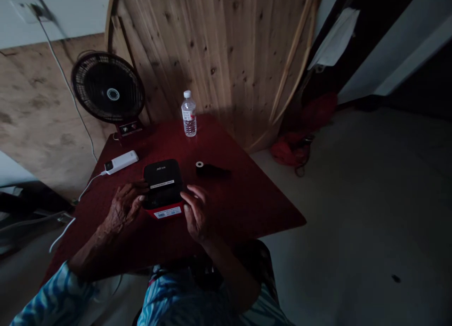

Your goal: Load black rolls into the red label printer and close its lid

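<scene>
A small black box with a red base and a white label [163, 187] sits on the dark red table [247, 199]. My left hand [124, 207] rests against its left side, fingers curled round the edge. My right hand [196, 213] touches its right front corner, fingers bent toward it. Both hands flank the box; the dim light hides how firmly they grip. A small black object with a white ring at one end [209, 169] lies just beyond my right hand.
A clear water bottle [189, 114] stands at the table's far edge. A black desk fan [108, 91] stands at the far left. A white power strip [121, 162] with its cord lies left of the box. Wooden boards lean behind; red cloth [293, 149] lies on the floor.
</scene>
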The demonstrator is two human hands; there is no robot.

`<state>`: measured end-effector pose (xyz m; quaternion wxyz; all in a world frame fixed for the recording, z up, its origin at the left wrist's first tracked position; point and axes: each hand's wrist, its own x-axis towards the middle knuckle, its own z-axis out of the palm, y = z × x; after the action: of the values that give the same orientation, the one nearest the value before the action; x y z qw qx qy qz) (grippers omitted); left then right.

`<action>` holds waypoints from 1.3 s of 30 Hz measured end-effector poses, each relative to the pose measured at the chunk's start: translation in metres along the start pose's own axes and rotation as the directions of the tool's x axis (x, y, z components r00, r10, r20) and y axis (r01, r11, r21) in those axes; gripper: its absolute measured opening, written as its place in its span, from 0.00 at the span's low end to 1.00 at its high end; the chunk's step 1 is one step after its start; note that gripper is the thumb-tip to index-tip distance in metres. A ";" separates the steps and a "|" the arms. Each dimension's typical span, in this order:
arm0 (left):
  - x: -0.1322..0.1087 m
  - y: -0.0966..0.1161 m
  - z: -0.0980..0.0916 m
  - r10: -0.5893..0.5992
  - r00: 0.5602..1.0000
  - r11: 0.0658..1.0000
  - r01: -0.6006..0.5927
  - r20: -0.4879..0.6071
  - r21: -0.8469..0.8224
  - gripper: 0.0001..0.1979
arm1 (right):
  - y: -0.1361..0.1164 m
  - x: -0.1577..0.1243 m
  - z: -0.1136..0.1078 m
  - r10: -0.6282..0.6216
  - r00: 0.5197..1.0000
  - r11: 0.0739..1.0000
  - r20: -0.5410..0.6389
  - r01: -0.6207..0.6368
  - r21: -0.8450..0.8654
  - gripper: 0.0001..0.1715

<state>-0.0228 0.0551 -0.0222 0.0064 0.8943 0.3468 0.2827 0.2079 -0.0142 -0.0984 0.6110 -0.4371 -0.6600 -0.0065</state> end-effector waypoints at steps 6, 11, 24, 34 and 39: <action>-0.010 0.000 0.003 -0.050 0.999 0.996 0.050 -0.001 -0.078 0.20 | 0.003 0.001 -0.001 0.108 0.992 0.993 -0.064 -0.105 0.047 0.23; -0.008 0.005 0.003 -0.234 0.970 0.929 0.203 -0.065 -0.311 0.22 | 0.006 -0.003 0.000 0.132 0.990 0.990 -0.042 -0.130 0.050 0.22; -0.011 0.003 0.007 -0.117 0.993 0.961 0.110 -0.015 -0.254 0.19 | 0.009 0.026 0.005 0.040 0.995 0.999 0.087 -0.036 -0.039 0.21; -0.018 -0.001 0.021 -0.100 0.992 0.973 0.080 -0.081 -0.217 0.18 | 0.016 0.043 -0.015 -0.165 0.947 0.964 0.276 0.214 -0.157 0.27; -0.016 0.000 0.018 -0.179 0.984 0.918 0.160 -0.019 -0.361 0.21 | 0.029 0.033 -0.010 -0.194 0.947 0.968 0.254 0.227 -0.106 0.29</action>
<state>-0.0231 0.0482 -0.0459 0.1848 0.8370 0.3658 0.3627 0.2371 0.0172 -0.0841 0.4910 -0.4016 -0.7705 -0.0629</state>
